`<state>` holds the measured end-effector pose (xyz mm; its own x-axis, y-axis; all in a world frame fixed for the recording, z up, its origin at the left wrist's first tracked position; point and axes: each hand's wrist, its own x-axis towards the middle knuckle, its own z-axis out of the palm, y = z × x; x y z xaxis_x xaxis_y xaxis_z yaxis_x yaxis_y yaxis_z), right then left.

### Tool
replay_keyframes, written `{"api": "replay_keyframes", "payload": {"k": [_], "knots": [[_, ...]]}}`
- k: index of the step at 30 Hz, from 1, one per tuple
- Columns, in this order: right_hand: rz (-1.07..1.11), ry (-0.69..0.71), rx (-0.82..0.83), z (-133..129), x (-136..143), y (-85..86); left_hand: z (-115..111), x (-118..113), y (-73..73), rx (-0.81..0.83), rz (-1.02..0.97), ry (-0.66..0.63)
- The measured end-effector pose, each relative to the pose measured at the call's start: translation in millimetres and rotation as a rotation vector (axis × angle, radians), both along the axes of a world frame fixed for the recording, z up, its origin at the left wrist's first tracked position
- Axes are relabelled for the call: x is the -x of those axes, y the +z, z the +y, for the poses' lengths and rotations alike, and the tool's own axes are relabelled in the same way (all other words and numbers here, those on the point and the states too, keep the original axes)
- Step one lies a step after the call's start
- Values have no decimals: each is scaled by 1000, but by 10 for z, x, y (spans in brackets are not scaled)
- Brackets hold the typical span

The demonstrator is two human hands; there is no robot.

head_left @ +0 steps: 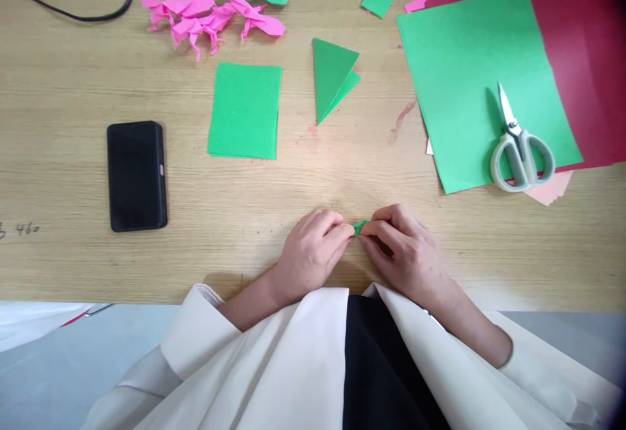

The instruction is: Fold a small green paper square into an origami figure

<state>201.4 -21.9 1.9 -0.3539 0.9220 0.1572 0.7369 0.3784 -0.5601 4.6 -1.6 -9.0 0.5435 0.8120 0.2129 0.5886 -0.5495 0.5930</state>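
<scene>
Taking the folded rectangle [245,111] on the bench [59,84] as landmark: the phone [137,176] lies to its left, the folded triangle [332,77] to its right, the scissors [519,147] far right on a large sheet [464,58], the folded figures [210,17] behind it.

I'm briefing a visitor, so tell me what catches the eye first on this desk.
The big green sheet at the right, with grey-handled scissors lying on it, stands out most. At the near edge, the left hand and right hand pinch a tiny green folded piece between them. Pink folded figures cluster at the far left.
</scene>
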Motion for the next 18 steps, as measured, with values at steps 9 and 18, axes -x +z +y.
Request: {"api": "replay_keyframes", "payload": {"k": [9, 18], "knots": [[6, -20, -6, 16, 4, -19, 9, -38, -28, 17, -22, 30], [5, -45, -9, 3, 38, -30, -45, 37, -2, 0, 34, 68]]}}
